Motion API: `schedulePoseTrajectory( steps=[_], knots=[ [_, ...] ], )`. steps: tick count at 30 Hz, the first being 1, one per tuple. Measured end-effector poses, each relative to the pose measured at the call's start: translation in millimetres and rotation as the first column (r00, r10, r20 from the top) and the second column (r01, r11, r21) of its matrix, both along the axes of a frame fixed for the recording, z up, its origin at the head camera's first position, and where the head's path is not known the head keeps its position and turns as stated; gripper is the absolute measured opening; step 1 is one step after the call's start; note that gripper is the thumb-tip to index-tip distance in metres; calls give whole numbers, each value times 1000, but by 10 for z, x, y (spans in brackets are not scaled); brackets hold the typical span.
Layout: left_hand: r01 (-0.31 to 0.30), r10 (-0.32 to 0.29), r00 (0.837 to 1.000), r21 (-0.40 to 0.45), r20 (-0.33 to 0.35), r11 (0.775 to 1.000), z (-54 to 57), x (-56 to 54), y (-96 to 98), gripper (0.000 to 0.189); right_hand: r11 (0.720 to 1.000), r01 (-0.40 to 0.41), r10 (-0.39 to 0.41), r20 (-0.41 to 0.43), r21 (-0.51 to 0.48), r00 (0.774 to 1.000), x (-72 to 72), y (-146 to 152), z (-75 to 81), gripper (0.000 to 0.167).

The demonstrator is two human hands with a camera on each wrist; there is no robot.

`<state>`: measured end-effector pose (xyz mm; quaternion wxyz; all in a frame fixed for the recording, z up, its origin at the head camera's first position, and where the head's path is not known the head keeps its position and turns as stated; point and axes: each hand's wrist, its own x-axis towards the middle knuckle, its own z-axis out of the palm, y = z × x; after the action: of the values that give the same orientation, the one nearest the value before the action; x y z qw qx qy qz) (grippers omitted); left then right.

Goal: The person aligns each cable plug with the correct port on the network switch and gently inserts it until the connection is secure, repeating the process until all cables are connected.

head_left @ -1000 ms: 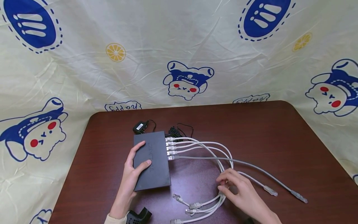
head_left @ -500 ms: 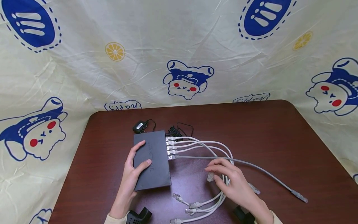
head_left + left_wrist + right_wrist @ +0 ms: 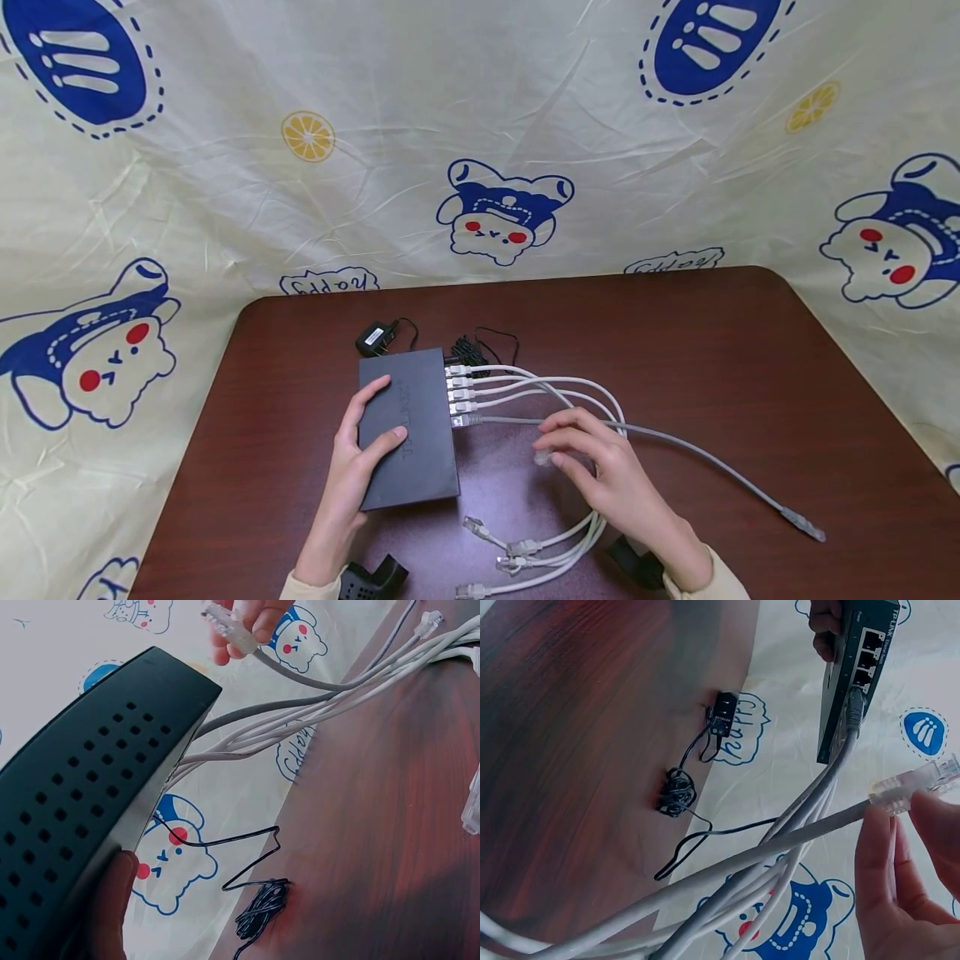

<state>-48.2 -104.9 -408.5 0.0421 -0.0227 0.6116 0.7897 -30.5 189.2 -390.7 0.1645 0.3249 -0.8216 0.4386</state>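
My left hand (image 3: 341, 467) grips a dark network switch (image 3: 423, 475) by its left side, thumb and a finger lying on the top face. White network cables (image 3: 540, 382) and one grey network cable (image 3: 690, 448) are plugged into the switch's right side. My right hand (image 3: 618, 475) is right of the switch, pinching the clear plug (image 3: 911, 787) of a network cable between thumb and fingers. The plug points toward the switch, with a gap between them. In the right wrist view, several sockets without plugs (image 3: 868, 660) show on the switch's port face.
Several loose cable plugs (image 3: 525, 548) lie at the front of the brown table (image 3: 750, 350). The grey cable's free plug (image 3: 802, 525) lies at the right. Behind the switch are a black power adapter (image 3: 375, 339) and its bundled cord (image 3: 468, 352). A printed sheet (image 3: 375, 208) hangs beyond.
My right hand has moved up and left toward the switch, carrying the plug. The cable end lying right of that hand has slid left out of sight. The left hand stays put.
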Motion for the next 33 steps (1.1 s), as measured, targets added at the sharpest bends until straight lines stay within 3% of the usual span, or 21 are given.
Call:
schedulePoseTrajectory(
  steps=[10,21,33],
  knots=[
    [-1,1,1000,-8,-10,1000,-3,7,14,59,995,-70,75,64,-71,995,-35,-78,-31,35],
    [4,-4,1000,24,9,1000,-17,17,18,60,988,-129,140,141,-83,980,-42,-121,-79,36],
    [-4,4,1000,13,8,1000,-17,14,23,59,969,-217,226,75,-115,971,-46,-184,-41,32]
  ],
)
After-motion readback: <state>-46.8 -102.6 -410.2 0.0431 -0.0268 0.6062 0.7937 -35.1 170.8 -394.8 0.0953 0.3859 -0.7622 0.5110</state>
